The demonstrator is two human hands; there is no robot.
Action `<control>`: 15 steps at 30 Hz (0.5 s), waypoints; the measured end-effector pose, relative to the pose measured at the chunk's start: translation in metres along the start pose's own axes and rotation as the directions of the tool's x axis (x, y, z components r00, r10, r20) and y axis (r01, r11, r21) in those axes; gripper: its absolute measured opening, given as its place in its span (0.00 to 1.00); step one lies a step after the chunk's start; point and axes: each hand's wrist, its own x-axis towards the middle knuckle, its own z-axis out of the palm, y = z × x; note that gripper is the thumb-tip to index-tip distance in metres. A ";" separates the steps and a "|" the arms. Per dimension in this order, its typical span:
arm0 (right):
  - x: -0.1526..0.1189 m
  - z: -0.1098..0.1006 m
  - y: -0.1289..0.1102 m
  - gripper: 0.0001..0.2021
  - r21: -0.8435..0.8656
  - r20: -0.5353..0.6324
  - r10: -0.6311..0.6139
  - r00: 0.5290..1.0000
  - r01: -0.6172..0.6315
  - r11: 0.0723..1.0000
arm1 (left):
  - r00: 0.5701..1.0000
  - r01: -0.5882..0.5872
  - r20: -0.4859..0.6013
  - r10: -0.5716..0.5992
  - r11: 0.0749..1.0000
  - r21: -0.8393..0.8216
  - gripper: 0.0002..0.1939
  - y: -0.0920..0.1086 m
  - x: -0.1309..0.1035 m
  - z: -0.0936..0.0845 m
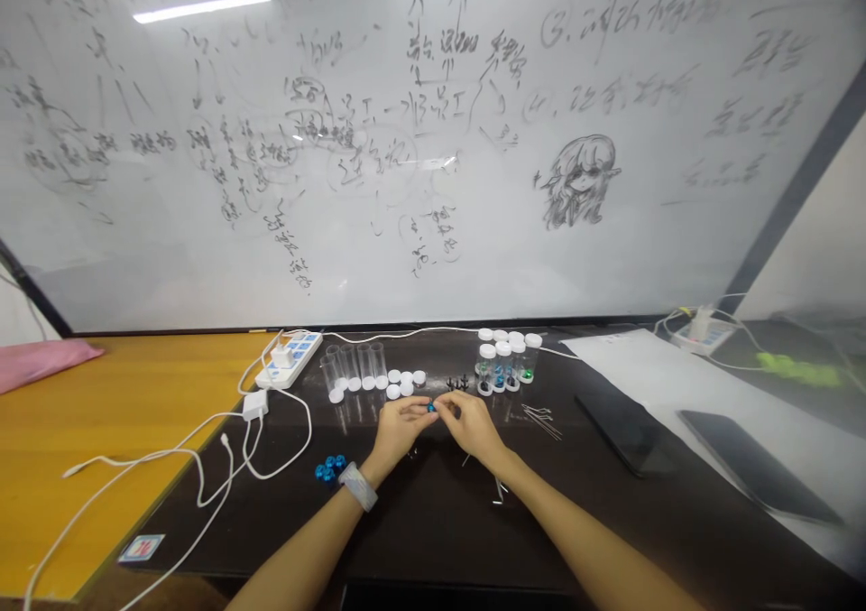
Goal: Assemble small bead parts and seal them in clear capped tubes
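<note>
Both of my hands meet over the middle of the dark table. A small shiny blue part [431, 406] sits between the fingertips, too small to make out its kind. My left hand [399, 428], with a pale band on the wrist, pinches it from the left. My right hand [472, 423] is closed on it from the right. Several similar blue parts [329, 468] lie in a cluster left of my left wrist. White round caps [406, 379] and small black pieces [458, 383] lie just beyond my fingers.
Clear uncapped tubes [352, 365] stand at the back left, and white-capped tubes [502, 367] with small coloured contents at the back right. Thin metal rods [541, 418] lie to the right, near a black phone [622, 430]. White cables and a power strip [290, 360] occupy the left.
</note>
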 end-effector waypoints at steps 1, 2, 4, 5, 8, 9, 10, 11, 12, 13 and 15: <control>-0.001 -0.001 0.000 0.09 -0.028 0.006 -0.019 1.000 0.020 0.999 | 1.000 -0.002 0.001 0.002 1.000 0.000 0.20 0.000 0.000 0.000; -0.001 -0.001 -0.001 0.09 -0.056 0.013 -0.036 0.999 0.037 0.998 | 1.000 -0.005 0.003 0.005 1.000 0.001 0.21 0.000 0.000 0.000; -0.002 -0.002 -0.001 0.09 -0.105 0.033 -0.070 0.997 0.074 0.992 | 1.000 -0.013 0.011 0.013 1.000 0.001 0.21 0.001 -0.001 0.000; -0.002 -0.003 -0.002 0.09 -0.127 0.043 -0.090 0.995 0.095 0.987 | 1.000 -0.016 0.013 0.016 1.000 0.001 0.20 0.001 -0.001 0.000; -0.002 -0.004 -0.003 0.09 -0.176 0.078 -0.151 0.985 0.163 0.971 | 1.000 -0.011 0.019 0.011 1.000 -0.013 0.20 0.001 -0.002 0.000; -0.002 -0.005 -0.003 0.09 -0.187 0.090 -0.169 0.982 0.183 0.965 | 1.000 -0.005 0.021 0.006 1.000 -0.024 0.20 0.001 -0.002 0.001; -0.001 -0.005 -0.003 0.09 -0.195 0.101 -0.184 0.978 0.201 0.960 | 1.000 0.001 0.024 -0.001 0.999 -0.036 0.20 0.001 -0.002 0.001; -0.001 -0.006 -0.004 0.09 -0.199 0.111 -0.195 0.974 0.214 0.956 | 1.000 0.007 0.026 -0.006 0.999 -0.050 0.20 0.001 -0.002 0.001; 0.000 -0.006 -0.004 0.10 -0.199 0.118 -0.204 0.972 0.224 0.954 | 1.000 0.012 0.029 -0.010 0.998 -0.064 0.20 0.001 -0.002 0.001; 0.000 -0.007 -0.004 0.10 -0.192 0.123 -0.211 0.970 0.231 0.954 | 0.999 0.016 0.032 -0.014 0.997 -0.077 0.21 0.001 -0.002 0.001; 0.001 -0.008 -0.004 0.11 -0.152 0.119 -0.211 0.970 0.228 0.962 | 0.999 0.021 0.039 -0.017 0.995 -0.101 0.21 0.003 -0.002 0.000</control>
